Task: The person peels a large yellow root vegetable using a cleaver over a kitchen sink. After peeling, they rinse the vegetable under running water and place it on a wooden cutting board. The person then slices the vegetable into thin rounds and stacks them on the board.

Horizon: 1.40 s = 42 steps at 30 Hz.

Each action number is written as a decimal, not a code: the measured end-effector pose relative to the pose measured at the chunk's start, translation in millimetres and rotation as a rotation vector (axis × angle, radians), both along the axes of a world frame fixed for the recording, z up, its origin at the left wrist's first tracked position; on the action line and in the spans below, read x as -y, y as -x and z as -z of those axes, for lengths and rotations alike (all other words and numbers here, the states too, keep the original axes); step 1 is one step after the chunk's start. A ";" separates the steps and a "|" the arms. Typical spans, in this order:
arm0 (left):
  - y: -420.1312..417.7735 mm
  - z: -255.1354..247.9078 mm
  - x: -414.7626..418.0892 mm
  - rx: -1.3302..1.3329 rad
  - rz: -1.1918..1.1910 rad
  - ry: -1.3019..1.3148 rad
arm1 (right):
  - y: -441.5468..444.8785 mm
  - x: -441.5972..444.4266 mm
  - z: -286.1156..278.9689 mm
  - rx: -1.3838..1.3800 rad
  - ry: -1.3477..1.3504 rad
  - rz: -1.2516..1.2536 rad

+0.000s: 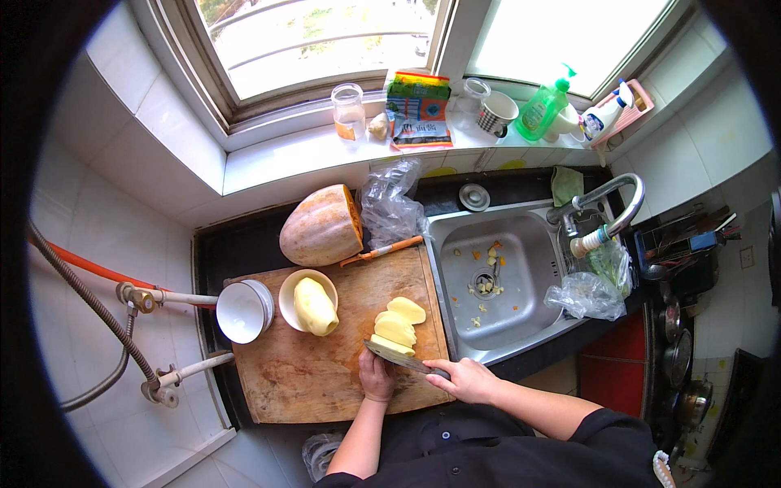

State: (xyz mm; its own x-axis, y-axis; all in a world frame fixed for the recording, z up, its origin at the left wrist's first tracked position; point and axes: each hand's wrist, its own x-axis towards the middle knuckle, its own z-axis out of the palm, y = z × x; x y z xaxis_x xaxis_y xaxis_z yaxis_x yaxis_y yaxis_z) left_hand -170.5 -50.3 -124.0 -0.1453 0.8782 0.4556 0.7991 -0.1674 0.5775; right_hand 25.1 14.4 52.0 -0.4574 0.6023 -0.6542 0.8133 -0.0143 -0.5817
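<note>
On the wooden cutting board [329,381], a row of pale yellow potato slices [395,323] leans in an overlapping stack. My right hand [467,379] grips the handle of a kitchen knife [403,358], whose blade lies across the near end of this potato. Just below the blade, my left hand [377,375] curls around the near end, its fingertips close to the knife; the part under that hand is hidden. A whole peeled potato [315,307] rests in a white bowl [288,308] farther left on the board.
Stacked white bowls [241,312] stand by the board's left edge. Behind it lie a cut pumpkin [320,226], an orange-handled peeler [390,248] and a clear plastic bag [393,204]. The steel sink [500,244] at right holds peel scraps. A faucet [631,195] curves over its far corner.
</note>
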 end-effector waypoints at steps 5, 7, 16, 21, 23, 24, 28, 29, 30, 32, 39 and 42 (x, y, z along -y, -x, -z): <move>-0.6 -2.2 -2.4 -0.009 -0.017 -0.017 | 2.3 -4.3 5.5 -0.019 -0.019 -0.013; 0.2 2.6 0.1 -0.005 -0.019 -0.008 | 5.6 -6.1 11.5 -0.008 -0.040 -0.030; -0.7 -7.3 -5.3 0.008 0.006 -0.032 | 7.8 -6.6 64.2 -0.060 -0.085 -0.006; -0.5 -11.6 -5.3 0.016 0.009 -0.024 | 5.5 -8.7 70.7 -0.090 -0.083 0.011; -0.6 -14.0 -5.0 0.022 0.008 -0.015 | 5.6 -14.3 66.7 -0.104 -0.040 0.007; -0.1 -15.1 -4.7 0.025 0.008 -0.011 | 6.2 -15.4 64.3 -0.112 -0.018 0.007; 1.0 -16.7 -6.2 0.017 0.014 -0.002 | 5.0 -13.0 72.1 -0.117 -0.041 -0.069; 2.6 -14.5 -4.6 0.022 0.026 -0.002 | 4.9 -11.2 74.3 -0.155 -0.082 -0.076; 4.2 -15.0 -4.0 0.023 0.039 -0.001 | 5.8 -9.6 77.2 -0.196 -0.123 -0.081; 5.3 -15.7 -3.8 0.020 0.044 0.000 | 8.5 -11.4 83.2 -0.226 -0.115 -0.084; 4.9 -14.0 -4.2 0.007 0.039 0.002 | 26.8 -20.2 73.2 -0.038 -0.089 -0.172; 3.9 -15.4 -3.8 0.011 0.041 -0.007 | 21.2 -14.5 76.8 -0.120 -0.148 -0.101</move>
